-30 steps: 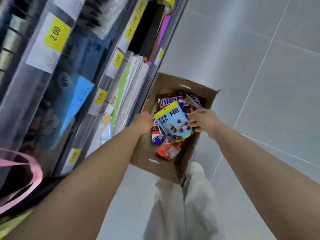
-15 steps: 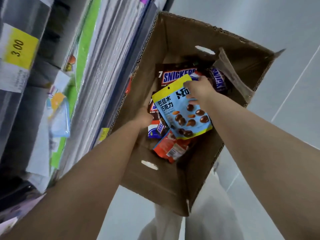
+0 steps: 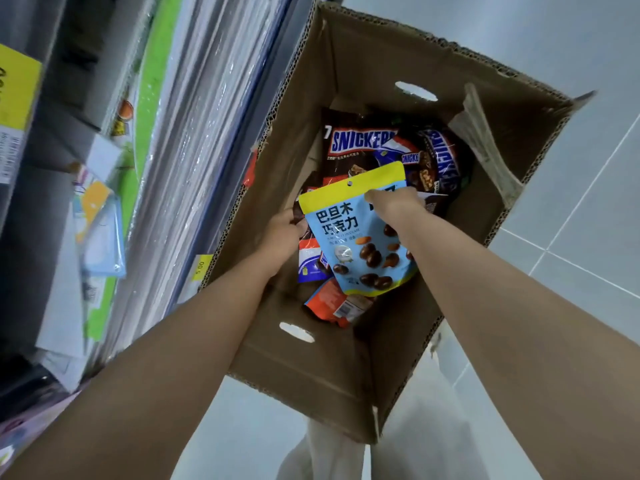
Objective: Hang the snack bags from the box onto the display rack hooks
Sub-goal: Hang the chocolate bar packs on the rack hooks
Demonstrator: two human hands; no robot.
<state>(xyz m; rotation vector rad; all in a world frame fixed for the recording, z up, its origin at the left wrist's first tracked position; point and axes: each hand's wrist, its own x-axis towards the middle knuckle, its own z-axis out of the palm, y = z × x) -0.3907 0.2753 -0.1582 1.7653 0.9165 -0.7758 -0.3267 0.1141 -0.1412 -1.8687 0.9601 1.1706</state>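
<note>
The open brown corrugated cardboard box (image 3: 363,368) sits on the grey tiled floor (image 3: 571,57), hard against the shelving unit (image 3: 194,140) that runs along its nine o'clock side. Inside lies a loose heap of snack bags. On top is the pale blue plastic pouch with a yellow header strip and printed chocolate almonds (image 3: 349,233), tilted with its header toward twelve o'clock. Dark brown Snickers bags (image 3: 356,143) fill the twelve and one o'clock end; an orange-red foil bag (image 3: 332,303) peeks out at six o'clock beneath the pouch.

The right hand (image 3: 393,202) has its grip pinching the pouch at the two o'clock corner, just below the header, thumb on the face and the other fingers hidden behind. The left hand (image 3: 282,233) is at the pouch's nine o'clock edge, touching or nearly touching it; whether its grip is pressed onto anything I cannot tell, since the fingertips are out of sight.

The pouch looks light, with a soft, slick film body and loose lumpy contents that would sag toward the bottom when lifted. The flat sealed header is the stiffest part and carries a small punched hole (image 3: 349,183). Holding the header either side of that hole would likely keep it flat and open for a hook. No hooks are in view.
</note>
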